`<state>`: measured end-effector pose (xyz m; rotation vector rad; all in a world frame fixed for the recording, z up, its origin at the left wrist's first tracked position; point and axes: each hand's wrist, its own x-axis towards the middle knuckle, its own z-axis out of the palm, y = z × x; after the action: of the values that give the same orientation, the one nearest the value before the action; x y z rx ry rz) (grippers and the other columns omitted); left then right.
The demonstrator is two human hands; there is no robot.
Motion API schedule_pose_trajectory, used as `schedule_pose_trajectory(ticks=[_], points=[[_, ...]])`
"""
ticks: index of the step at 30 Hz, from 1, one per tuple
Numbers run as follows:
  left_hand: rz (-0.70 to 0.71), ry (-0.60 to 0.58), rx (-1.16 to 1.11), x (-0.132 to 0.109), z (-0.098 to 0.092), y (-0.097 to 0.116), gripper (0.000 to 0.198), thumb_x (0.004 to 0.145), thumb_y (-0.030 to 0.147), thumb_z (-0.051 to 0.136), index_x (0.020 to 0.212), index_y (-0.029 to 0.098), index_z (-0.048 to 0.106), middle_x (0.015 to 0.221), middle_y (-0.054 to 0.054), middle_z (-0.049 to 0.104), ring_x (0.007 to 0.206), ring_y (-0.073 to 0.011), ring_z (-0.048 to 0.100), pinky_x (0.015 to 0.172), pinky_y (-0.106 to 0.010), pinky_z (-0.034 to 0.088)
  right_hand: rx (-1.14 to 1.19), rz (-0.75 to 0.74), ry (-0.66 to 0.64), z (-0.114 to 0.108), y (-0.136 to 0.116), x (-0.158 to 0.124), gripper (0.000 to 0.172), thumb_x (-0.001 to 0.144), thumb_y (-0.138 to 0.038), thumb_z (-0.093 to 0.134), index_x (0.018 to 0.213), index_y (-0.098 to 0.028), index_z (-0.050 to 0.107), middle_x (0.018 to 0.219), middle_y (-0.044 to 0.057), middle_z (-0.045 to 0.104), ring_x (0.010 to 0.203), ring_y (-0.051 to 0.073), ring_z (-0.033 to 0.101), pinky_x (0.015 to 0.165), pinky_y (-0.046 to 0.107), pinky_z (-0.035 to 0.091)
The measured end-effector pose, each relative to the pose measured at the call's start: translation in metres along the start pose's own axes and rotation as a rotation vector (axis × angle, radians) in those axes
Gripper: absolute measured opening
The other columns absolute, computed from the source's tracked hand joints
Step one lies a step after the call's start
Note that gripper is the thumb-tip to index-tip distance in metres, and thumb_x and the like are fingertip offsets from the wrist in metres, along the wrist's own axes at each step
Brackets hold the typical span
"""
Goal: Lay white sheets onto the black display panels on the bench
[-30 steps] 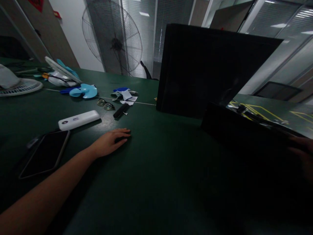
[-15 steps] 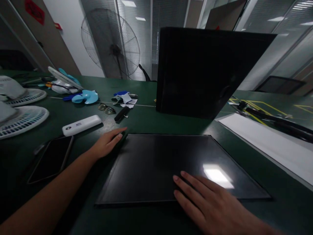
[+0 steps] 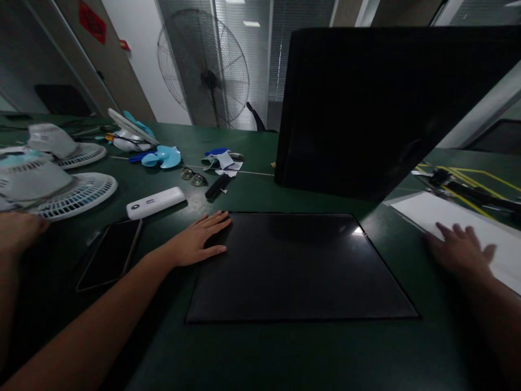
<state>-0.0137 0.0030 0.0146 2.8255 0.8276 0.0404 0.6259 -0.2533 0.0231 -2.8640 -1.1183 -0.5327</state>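
Observation:
A thin black display panel [image 3: 297, 266] lies flat on the green table, its glossy face up with a light reflected near the far right corner. My left hand [image 3: 199, 236] is open, its fingers stretched out and resting on the panel's far left corner. Off to the right, my right hand [image 3: 464, 250] is apart from the panel. Its fingers are spread, slightly blurred, over the near left edge of a flat white sheet [image 3: 431, 214]; whether it touches the sheet I cannot tell.
Behind the panel stands a large black monitor [image 3: 366, 114]. On the left are a phone [image 3: 109, 255], a white oblong device [image 3: 156, 203], glasses [image 3: 194, 177] and white fan parts [image 3: 81, 193]. Another person's hand [image 3: 20, 231] is at the left edge.
My right hand has left the panel and moved right to the white sheet. My left hand now lies on the panel's corner. Another person's hand has appeared at left; the view has shifted.

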Motion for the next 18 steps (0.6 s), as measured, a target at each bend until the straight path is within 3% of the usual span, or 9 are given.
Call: schedule_pose_trajectory(ticks=[3, 7, 9, 12, 15, 18], points=[[0.006, -0.017, 0.009, 0.000, 0.000, 0.000, 0.083, 0.103, 0.071, 0.045, 0.170, 0.026, 0.026, 0.177, -0.008, 0.018, 0.163, -0.0328, 0.017, 0.132, -0.056, 0.018, -0.001, 0.151, -0.235, 0.027, 0.026, 0.008, 0.080, 0.103, -0.063, 0.030, 0.144, -0.002, 0.061, 0.123, 0.034, 0.064, 0.102, 0.046, 0.069, 0.072, 0.055, 0.053], [-0.009, -0.021, 0.038, 0.001, 0.003, -0.001, 0.085, 0.105, 0.070, 0.043, 0.171, 0.023, 0.018, 0.176, -0.010, 0.016, 0.163, -0.0314, 0.017, 0.132, -0.056, 0.016, -0.053, 0.183, -0.362, 0.032, 0.024, 0.012, 0.058, 0.103, -0.037, 0.033, 0.147, -0.011, 0.061, 0.129, 0.030, 0.064, 0.111, 0.042, 0.067, 0.075, 0.051, 0.050], [-0.023, -0.010, 0.050, 0.002, 0.004, -0.001, 0.086, 0.105, 0.070, 0.042, 0.171, 0.022, 0.015, 0.176, -0.011, 0.017, 0.163, -0.0323, 0.019, 0.131, -0.057, 0.017, -0.090, 0.167, -0.399, 0.022, 0.011, 0.009, 0.053, 0.098, -0.024, 0.036, 0.136, -0.005, 0.068, 0.123, 0.033, 0.065, 0.108, 0.042, 0.067, 0.073, 0.049, 0.048], [-0.049, 0.005, 0.060, 0.002, 0.005, 0.001, 0.085, 0.105, 0.070, 0.040, 0.172, 0.023, 0.014, 0.176, -0.012, 0.019, 0.162, -0.0338, 0.022, 0.130, -0.059, 0.018, -0.119, 0.069, -0.407, -0.004, -0.012, -0.001, 0.045, 0.095, -0.018, 0.039, 0.119, -0.004, 0.074, 0.117, 0.033, 0.066, 0.102, 0.041, 0.069, 0.069, 0.047, 0.047], [-0.061, 0.026, 0.069, 0.004, 0.005, 0.003, 0.083, 0.106, 0.068, 0.038, 0.171, 0.021, 0.017, 0.175, -0.013, 0.022, 0.162, -0.0334, 0.023, 0.130, -0.058, 0.018, -0.095, -0.136, -0.378, -0.036, -0.034, -0.023, 0.033, 0.092, -0.025, 0.054, 0.115, -0.014, 0.075, 0.114, 0.027, 0.069, 0.093, 0.039, 0.070, 0.070, 0.047, 0.047], [-0.066, 0.057, 0.086, 0.008, 0.005, 0.003, 0.081, 0.106, 0.066, 0.038, 0.171, 0.021, 0.021, 0.174, -0.013, 0.026, 0.161, -0.0332, 0.025, 0.130, -0.058, 0.017, -0.008, -0.411, -0.332, -0.061, -0.066, -0.067, 0.030, 0.087, -0.035, 0.068, 0.114, -0.022, 0.076, 0.103, 0.020, 0.073, 0.082, 0.033, 0.071, 0.070, 0.045, 0.051]])
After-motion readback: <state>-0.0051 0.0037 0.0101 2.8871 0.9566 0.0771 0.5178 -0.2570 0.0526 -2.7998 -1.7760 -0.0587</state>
